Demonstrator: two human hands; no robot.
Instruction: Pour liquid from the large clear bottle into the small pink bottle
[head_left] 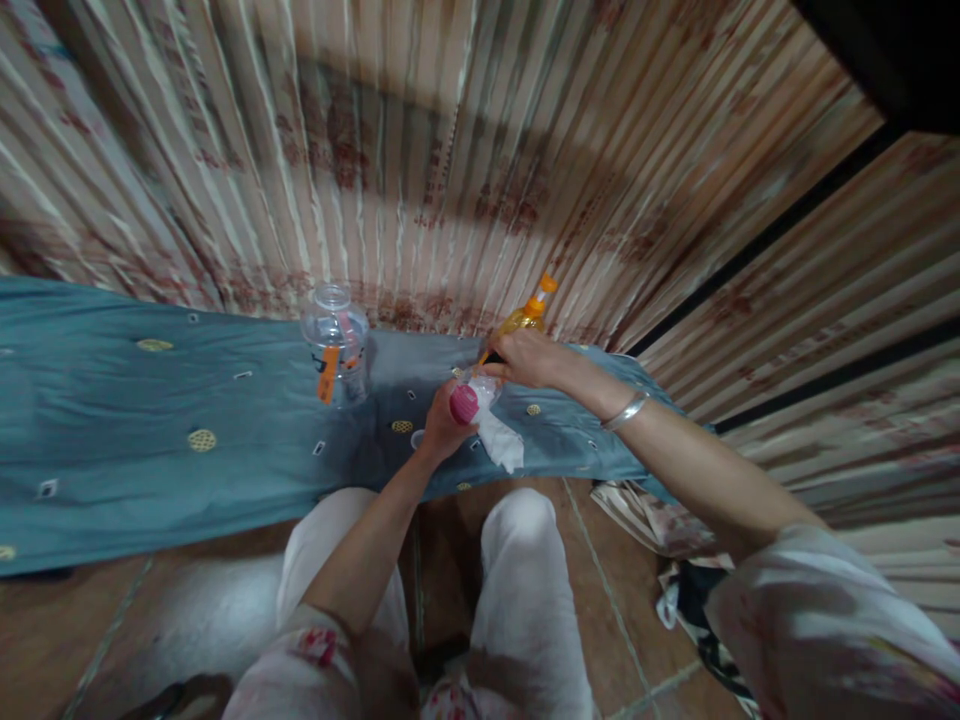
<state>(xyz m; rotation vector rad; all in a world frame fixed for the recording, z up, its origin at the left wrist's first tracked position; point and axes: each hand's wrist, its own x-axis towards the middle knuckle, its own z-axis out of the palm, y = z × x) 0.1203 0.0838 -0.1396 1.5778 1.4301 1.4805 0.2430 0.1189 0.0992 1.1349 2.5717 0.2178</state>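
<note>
In the head view my left hand (448, 425) is closed around a thing with a round pink lid (464, 403). What lies under the lid is mostly hidden, though some clear plastic shows beside it. A white tissue or cloth (501, 440) hangs down from there towards the front edge of the covered surface. My right hand (531, 358), above and to the right, has its fingers pinched close to the clear plastic. Something small, dark and orange shows at those fingertips, too blurred to name. Just behind that hand is a yellow bottle (527, 317) with an orange top.
A clear plastic jar (335, 345) with an orange label stands open-mouthed to the left. Teal patterned cloth (135, 400) covers the long surface. Pleated curtains (390, 180) hang right behind it. Dark and pale fabric (697, 600) lies on the tiled floor at right.
</note>
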